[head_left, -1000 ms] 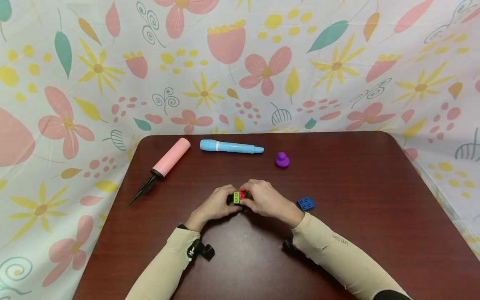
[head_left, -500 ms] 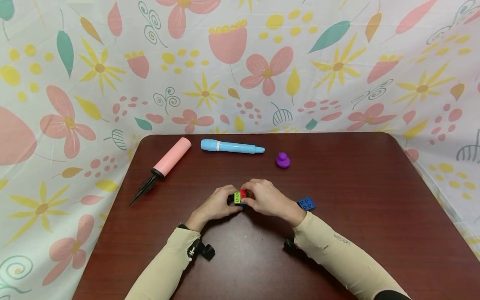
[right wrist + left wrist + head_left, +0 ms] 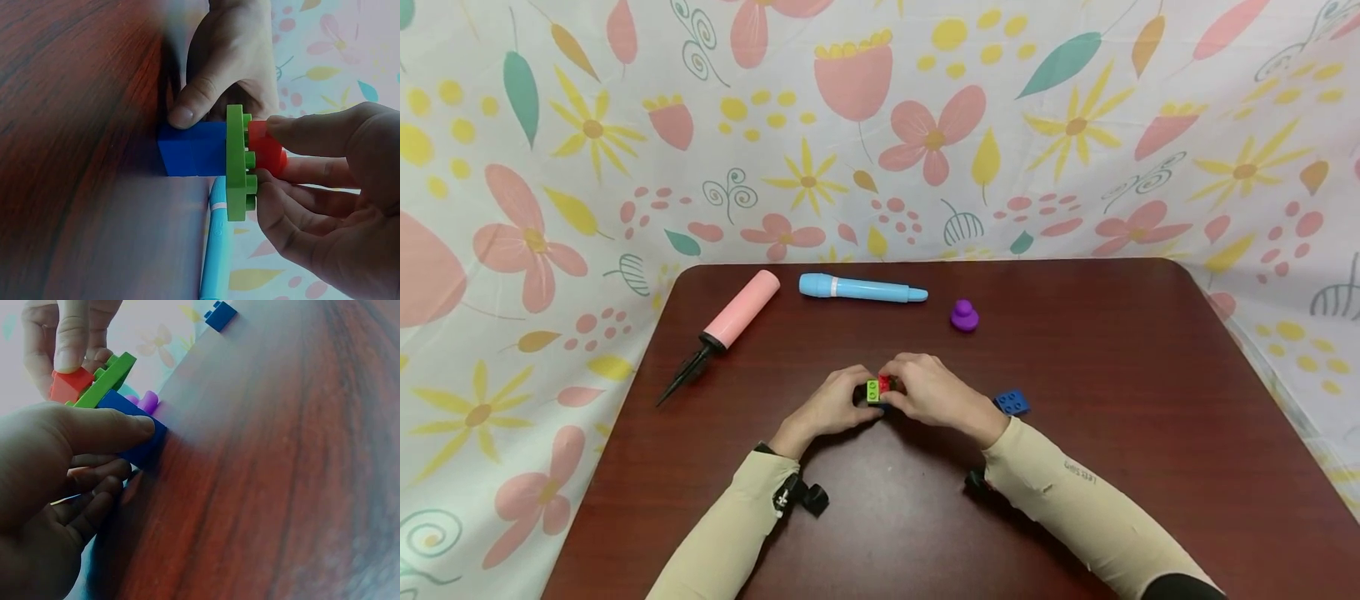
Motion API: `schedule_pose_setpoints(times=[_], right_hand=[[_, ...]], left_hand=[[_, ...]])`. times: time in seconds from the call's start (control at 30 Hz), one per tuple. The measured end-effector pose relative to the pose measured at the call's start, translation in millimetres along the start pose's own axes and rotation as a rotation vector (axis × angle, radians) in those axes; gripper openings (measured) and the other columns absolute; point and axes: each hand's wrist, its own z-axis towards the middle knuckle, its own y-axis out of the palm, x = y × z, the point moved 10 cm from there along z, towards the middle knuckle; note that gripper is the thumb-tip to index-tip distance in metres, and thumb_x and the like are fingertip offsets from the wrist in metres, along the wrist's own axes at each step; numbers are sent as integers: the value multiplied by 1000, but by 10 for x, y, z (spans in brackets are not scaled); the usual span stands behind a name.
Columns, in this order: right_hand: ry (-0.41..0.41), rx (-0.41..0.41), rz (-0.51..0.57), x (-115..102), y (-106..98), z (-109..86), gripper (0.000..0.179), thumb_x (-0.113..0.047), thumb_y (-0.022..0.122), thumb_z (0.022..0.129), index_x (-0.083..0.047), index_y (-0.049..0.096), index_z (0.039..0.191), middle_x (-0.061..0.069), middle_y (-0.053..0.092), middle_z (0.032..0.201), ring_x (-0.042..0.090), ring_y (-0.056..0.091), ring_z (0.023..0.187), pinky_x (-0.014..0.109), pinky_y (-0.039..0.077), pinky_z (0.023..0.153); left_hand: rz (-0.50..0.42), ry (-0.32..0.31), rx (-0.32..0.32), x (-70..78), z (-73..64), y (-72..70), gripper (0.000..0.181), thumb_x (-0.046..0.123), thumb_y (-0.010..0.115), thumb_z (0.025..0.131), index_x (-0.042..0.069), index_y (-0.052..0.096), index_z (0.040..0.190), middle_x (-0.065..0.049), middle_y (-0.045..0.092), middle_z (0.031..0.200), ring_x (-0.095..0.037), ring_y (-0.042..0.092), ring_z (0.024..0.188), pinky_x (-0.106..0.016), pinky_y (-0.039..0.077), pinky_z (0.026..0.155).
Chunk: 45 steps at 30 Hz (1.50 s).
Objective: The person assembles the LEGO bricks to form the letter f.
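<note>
Near the middle of the table, both hands work on a small stack of toy building bricks. My left hand (image 3: 831,407) grips the blue brick (image 3: 195,150) at the bottom, its thumb on the side. On top of the blue lies a flat green brick (image 3: 235,169), its studs facing up and one end jutting out past the blue. My right hand (image 3: 938,395) pinches a red brick (image 3: 265,149) between thumb and fingers, right at the green studs. In the left wrist view the red brick (image 3: 70,385) sits at one end of the green one.
A loose blue brick (image 3: 1012,402) lies right of the right wrist. Behind the hands are a purple knobbed toy (image 3: 964,316), a light blue microphone-shaped tube (image 3: 865,289) and a pink hand pump (image 3: 741,312) with a black nozzle. A floral cloth (image 3: 925,200) hangs behind the table.
Both hands stay at the stack with the same grips. Only the head view shifts slightly.
</note>
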Motion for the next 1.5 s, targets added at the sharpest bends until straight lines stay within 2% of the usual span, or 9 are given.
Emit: schedule_pose_setpoints(times=[0.53, 0.7, 1.03, 1.33, 1.5], right_hand=[[-24, -30, -37, -40, 28, 12, 23, -17, 73, 88, -3, 70, 106, 8, 68, 99, 16, 64, 84, 30, 53, 72], [-17, -65, -23, -44, 61, 25, 22, -16, 72, 88, -2, 70, 105, 7, 66, 97, 15, 62, 80, 27, 52, 69], [-25, -81, -58, -68, 38, 50, 12, -13, 73, 86, -5, 69, 94, 4, 64, 87, 10, 55, 70, 23, 48, 62], [-24, -97, -62, -61, 35, 43, 17, -16, 74, 87, -4, 69, 98, 6, 66, 91, 12, 59, 75, 24, 50, 65], [-21, -106, -51, -65, 30, 49, 16, -16, 74, 86, -4, 68, 96, 6, 64, 89, 11, 56, 71, 23, 48, 63]], left_hand=[[4, -4, -5, 19, -9, -1, 27, 20, 81, 79, 13, 70, 103, 3, 64, 99, -10, 58, 89, -27, 50, 79], [1, -17, -6, 8, -29, 1, 28, 20, 82, 79, 13, 69, 104, 3, 64, 100, -10, 58, 90, -28, 50, 79], [-5, -6, 3, 34, -8, -13, 29, 19, 82, 78, 12, 70, 104, 2, 65, 100, -10, 59, 90, -28, 51, 80], [-1, 0, 2, 29, -18, 1, 30, 20, 82, 79, 12, 69, 105, 2, 64, 101, -10, 58, 89, -27, 50, 79], [-7, 7, 11, 29, -14, -9, 30, 19, 82, 79, 13, 69, 105, 3, 64, 100, -9, 58, 89, -27, 50, 79]])
